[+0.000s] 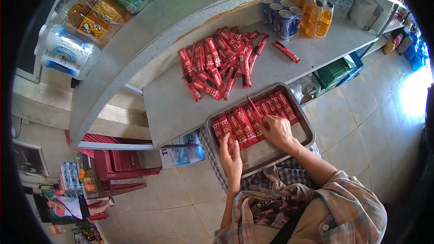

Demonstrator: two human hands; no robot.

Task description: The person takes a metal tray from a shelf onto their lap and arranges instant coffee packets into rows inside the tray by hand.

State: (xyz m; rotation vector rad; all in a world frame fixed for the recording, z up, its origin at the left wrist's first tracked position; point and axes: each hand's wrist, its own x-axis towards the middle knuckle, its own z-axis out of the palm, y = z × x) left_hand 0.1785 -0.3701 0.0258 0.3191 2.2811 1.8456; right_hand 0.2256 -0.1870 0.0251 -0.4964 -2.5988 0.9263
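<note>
A metal tray rests on my lap, with a row of red coffee sachets lying side by side along its far part. My right hand is over the row, its fingers closed at the lower end of a tilted coffee sachet. My left hand is at the left end of the row, fingers apart and nothing held in them. On the grey shelf beyond the tray lies a loose heap of the same red sachets. One single sachet lies apart, right of the heap.
Blue cans and orange drink bottles stand at the back of the shelf. Packs of bottles sit on the upper counter. Stacked red plastic chairs stand at the left. Another person is farther off.
</note>
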